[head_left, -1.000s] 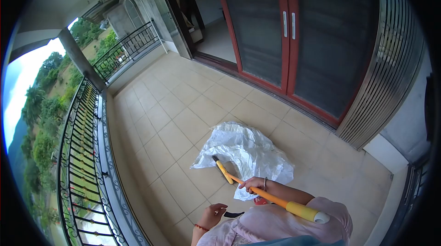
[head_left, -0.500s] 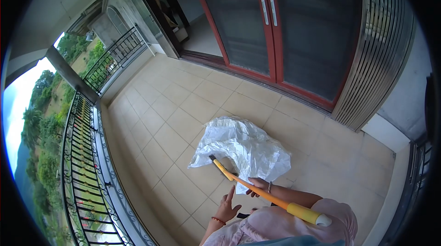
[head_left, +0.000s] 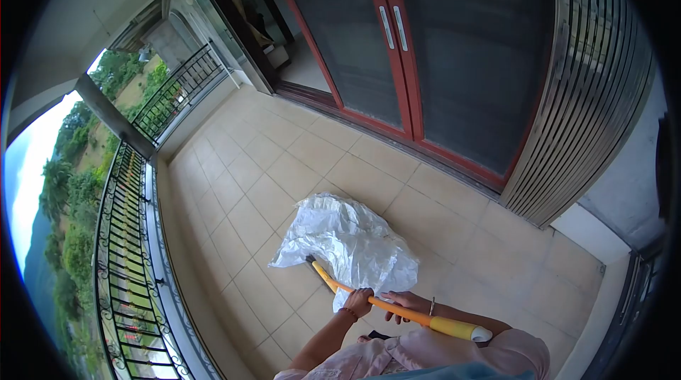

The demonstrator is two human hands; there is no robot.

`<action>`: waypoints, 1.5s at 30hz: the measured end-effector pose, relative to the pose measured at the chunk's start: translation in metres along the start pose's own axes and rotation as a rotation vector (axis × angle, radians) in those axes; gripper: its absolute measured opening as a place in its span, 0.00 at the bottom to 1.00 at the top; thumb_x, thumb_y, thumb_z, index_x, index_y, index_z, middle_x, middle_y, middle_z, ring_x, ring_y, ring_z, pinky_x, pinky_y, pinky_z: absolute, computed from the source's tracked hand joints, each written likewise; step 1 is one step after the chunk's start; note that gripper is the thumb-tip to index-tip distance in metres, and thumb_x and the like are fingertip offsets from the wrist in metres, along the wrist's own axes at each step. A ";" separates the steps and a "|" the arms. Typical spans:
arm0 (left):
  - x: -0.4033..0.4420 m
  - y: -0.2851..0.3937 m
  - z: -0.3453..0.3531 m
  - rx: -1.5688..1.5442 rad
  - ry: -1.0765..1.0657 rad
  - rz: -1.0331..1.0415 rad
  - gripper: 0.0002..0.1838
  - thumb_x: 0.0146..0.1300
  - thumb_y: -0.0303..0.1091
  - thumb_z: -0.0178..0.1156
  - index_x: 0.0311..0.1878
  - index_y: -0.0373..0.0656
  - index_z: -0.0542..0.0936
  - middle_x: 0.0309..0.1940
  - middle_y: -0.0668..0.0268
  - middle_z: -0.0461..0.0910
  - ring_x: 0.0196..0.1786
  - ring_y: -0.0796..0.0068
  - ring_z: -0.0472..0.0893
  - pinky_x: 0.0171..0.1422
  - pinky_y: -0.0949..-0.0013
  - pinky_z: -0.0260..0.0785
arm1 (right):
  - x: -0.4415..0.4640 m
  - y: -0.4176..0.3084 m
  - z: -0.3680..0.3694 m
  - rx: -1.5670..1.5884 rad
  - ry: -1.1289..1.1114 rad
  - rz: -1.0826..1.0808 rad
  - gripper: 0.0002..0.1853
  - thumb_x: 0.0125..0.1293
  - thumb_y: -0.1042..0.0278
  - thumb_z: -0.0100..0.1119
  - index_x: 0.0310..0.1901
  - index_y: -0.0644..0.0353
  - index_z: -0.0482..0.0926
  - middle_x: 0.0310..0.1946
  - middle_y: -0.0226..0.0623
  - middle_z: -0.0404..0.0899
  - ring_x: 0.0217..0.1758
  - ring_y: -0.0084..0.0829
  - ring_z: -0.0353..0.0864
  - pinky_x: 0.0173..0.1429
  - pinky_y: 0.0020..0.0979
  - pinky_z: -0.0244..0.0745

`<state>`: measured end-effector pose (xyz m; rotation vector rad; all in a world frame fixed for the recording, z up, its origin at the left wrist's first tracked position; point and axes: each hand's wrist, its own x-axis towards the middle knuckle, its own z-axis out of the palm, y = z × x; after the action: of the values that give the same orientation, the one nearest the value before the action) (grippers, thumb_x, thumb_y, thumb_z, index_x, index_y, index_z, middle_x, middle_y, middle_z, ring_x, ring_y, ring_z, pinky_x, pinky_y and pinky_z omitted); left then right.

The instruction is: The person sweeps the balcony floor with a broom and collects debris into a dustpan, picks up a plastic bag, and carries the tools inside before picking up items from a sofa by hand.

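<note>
My left hand (head_left: 358,302) is closed around the orange shaft of a long-handled tool (head_left: 401,310). Farther back along the shaft, my right hand (head_left: 406,302) lies against it, fingers curled around from behind. The thick yellow grip of the tool ends in a pale tip near my right forearm. At its far end is a yellow section with a dark tip, angled down toward the floor; its exact kind is unclear. Beyond my hands a crumpled, silvery-white plastic sheet or sack (head_left: 347,238) lies on the tiles, touching or close to the tool's far end.
Beige tiles (head_left: 234,238) cover the balcony floor. A black metal railing (head_left: 131,259) runs along the left, with greenery outside. Ahead are red-framed dark sliding doors (head_left: 401,75), partly open at the left. A folded metal shutter (head_left: 567,125) stands at the right.
My left hand, open with fingers extended before, has moved up and closed on the tool's shaft. My right hand now sits farther back along the shaft. The view has shifted slightly.
</note>
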<state>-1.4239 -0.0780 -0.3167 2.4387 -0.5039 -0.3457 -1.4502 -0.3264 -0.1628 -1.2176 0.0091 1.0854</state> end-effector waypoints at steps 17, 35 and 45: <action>0.083 0.135 -0.004 0.407 -0.444 -0.255 0.13 0.55 0.30 0.51 0.43 0.45 0.79 0.38 0.54 0.82 0.44 0.50 0.81 0.50 0.52 0.72 | -0.057 0.070 -0.225 0.210 0.324 -0.394 0.38 0.59 0.77 0.61 0.71 0.61 0.56 0.50 0.42 0.78 0.52 0.26 0.77 0.53 0.27 0.75; 0.309 0.319 0.068 0.180 -0.416 -0.478 0.11 0.57 0.37 0.58 0.40 0.43 0.82 0.41 0.54 0.82 0.47 0.51 0.81 0.50 0.54 0.74 | -0.209 -0.214 -0.487 0.112 -0.291 -1.198 0.22 0.71 0.50 0.47 0.47 0.61 0.81 0.58 0.51 0.73 0.66 0.50 0.68 0.67 0.50 0.63; 0.285 0.353 0.054 0.169 -0.223 -0.534 0.09 0.59 0.35 0.54 0.37 0.43 0.81 0.37 0.54 0.83 0.42 0.53 0.83 0.49 0.56 0.74 | -0.216 -0.263 -0.467 0.124 -0.437 -1.186 0.17 0.61 0.47 0.60 0.31 0.54 0.80 0.39 0.40 0.79 0.49 0.39 0.73 0.63 0.50 0.60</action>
<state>-1.2841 -0.4897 -0.1754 2.6894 0.0447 -0.8315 -1.1457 -0.8028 -0.0435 -0.6339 -0.8625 0.2545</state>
